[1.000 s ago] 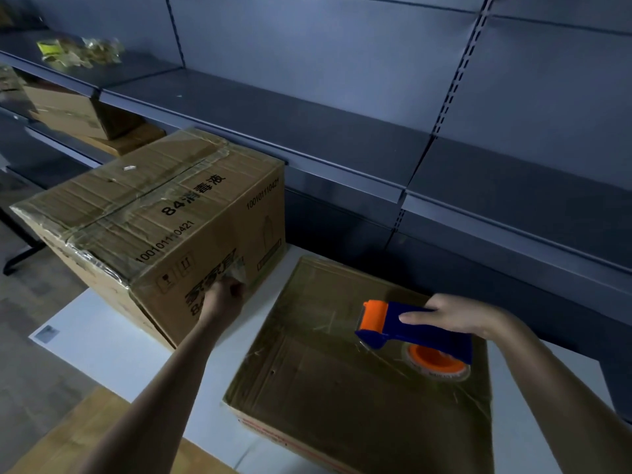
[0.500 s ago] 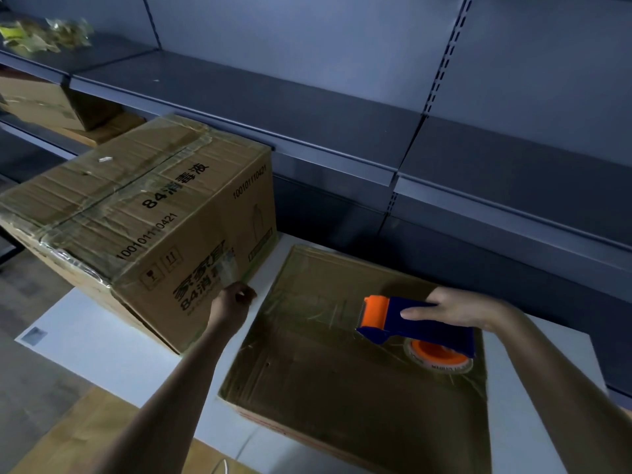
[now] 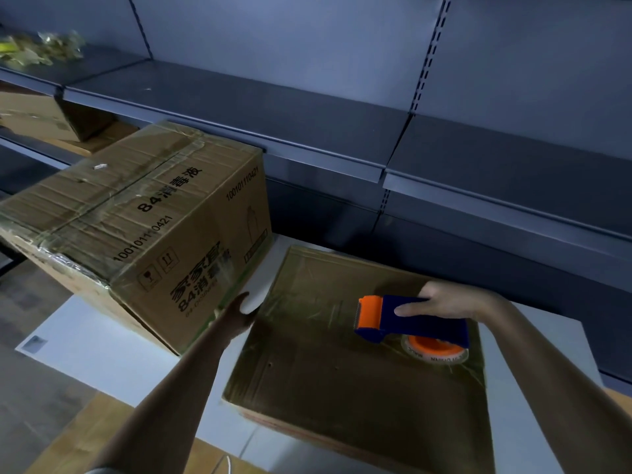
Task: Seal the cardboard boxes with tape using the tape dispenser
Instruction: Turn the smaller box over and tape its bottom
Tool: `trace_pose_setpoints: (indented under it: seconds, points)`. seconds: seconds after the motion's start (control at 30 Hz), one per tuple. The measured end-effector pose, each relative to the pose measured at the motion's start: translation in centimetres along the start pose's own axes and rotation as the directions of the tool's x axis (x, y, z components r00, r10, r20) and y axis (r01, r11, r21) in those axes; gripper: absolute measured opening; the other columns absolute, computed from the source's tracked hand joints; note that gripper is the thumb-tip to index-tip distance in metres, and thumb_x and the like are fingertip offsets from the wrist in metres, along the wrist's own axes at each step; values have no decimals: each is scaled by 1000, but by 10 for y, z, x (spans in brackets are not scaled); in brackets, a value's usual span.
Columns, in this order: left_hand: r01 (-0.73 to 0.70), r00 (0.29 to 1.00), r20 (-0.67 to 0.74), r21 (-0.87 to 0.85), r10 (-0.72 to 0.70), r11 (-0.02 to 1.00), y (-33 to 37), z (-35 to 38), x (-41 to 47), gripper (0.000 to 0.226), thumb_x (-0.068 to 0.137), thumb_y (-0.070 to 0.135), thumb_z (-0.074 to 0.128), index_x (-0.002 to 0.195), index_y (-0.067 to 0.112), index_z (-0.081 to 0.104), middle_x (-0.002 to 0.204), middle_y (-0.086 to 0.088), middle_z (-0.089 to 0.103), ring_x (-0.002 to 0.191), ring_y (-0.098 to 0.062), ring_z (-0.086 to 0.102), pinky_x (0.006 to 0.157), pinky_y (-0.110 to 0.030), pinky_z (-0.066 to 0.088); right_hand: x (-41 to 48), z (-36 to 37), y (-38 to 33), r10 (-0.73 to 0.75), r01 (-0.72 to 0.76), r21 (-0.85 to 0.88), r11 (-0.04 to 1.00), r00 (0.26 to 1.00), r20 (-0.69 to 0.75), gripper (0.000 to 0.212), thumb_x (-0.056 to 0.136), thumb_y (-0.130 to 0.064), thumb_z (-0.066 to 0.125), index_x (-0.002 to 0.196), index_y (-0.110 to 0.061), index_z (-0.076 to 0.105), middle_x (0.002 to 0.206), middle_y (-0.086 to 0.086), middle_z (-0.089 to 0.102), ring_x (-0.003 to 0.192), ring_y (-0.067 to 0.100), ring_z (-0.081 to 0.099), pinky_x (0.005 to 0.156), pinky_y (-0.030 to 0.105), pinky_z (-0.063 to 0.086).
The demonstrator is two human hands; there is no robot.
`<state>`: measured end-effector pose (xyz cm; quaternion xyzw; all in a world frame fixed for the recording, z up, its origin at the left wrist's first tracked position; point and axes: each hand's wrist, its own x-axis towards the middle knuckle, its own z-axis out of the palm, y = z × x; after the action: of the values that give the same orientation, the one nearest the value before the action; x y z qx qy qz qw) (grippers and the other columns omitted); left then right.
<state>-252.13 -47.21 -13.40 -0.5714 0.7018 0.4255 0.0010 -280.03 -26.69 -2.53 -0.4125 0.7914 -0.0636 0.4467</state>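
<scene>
The printed box (image 3: 136, 213) is cropped left; shelf clutter (image 3: 37, 51) blurred.

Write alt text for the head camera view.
A person's right hand grips a blue and orange tape dispenser on top of a low cardboard box on a white table. Their left hand touches the lower corner of a taller printed box on the left. Grey shelves stand behind.
</scene>
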Motion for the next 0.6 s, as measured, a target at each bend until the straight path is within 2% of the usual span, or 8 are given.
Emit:
trace_pose_setpoints:
  seconds: [0.03, 0.07, 0.13, 0.23, 0.33, 0.4, 0.47, 0.6]
  points:
    - [-5, 996, -90, 16, 6, 1000, -2, 5, -2, 42, 93, 6, 50, 134, 16, 47, 130, -25, 46, 103, -38, 56, 85, -37, 51, -2, 0, 1, 3, -3, 5, 1000, 1000, -9, 58, 60, -75, 53, 73, -19, 60, 58, -9, 61, 49, 5, 56, 50, 17, 39]
    - [-40, 985, -171, -35, 34, 999, 0, 8, -4, 35, 91, -1, 49, 123, 9, 57, 126, -25, 52, 108, -36, 55, 84, -38, 49, -4, -1, 2, 3, -2, 15, 1000, 1000, -26, 57, 61, -74, 54, 73, -19, 60, 59, -9, 61, 50, 5, 56, 50, 17, 39]
    - [-122, 968, -235, -130, 89, 984, 6, 12, -7, 27, 91, -6, 46, 106, 0, 67, 113, -21, 63, 99, -29, 60, 74, -32, 44, -6, 0, 6, -1, 3, 27, 1000, 999, -52, 54, 65, -73, 55, 73, -19, 59, 60, -9, 61, 50, 5, 56, 51, 17, 39]
    - [-222, 947, -263, -115, 186, 968, 23, 5, -11, 25, 95, 5, 45, 109, 1, 66, 100, -12, 68, 84, -20, 61, 70, -26, 45, -7, 2, 7, -1, 3, 23, 1000, 998, -62, 53, 69, -71, 55, 72, -18, 59, 60, -8, 61, 50, 6, 55, 49, 17, 38]
    - [-268, 936, -235, 1, 260, 964, 40, 5, -20, 32, 100, 19, 39, 119, 6, 60, 107, -14, 65, 76, -19, 60, 61, -23, 43, -6, 4, 6, -3, 3, 10, 1000, 998, -68, 51, 72, -68, 56, 71, -18, 58, 58, -8, 59, 48, 5, 54, 46, 15, 37]
    - [-279, 939, -175, 118, 297, 953, 43, 17, -29, 37, 101, 26, 35, 131, 9, 48, 115, -18, 61, 89, -28, 61, 66, -27, 43, -6, 4, 6, -6, 7, 14, 1000, 997, -71, 50, 73, -67, 56, 70, -18, 57, 55, -10, 59, 44, 3, 54, 45, 15, 36]
    - [-281, 937, -145, 228, 318, 932, 37, 29, -36, 45, 101, 30, 32, 143, 14, 28, 119, -20, 58, 100, -33, 58, 73, -34, 42, -6, 5, 6, -9, 10, 14, 1000, 997, -75, 49, 75, -66, 56, 72, -17, 58, 55, -9, 60, 44, 3, 55, 44, 14, 37]
    - [-247, 949, -111, 326, 296, 913, 30, 28, -31, 53, 100, 36, 30, 148, 19, 13, 122, -23, 56, 102, -34, 58, 79, -39, 46, -7, 7, 7, -21, 22, 22, 1000, 997, -69, 52, 76, -66, 55, 78, -14, 60, 63, -5, 63, 53, 8, 58, 49, 16, 39]
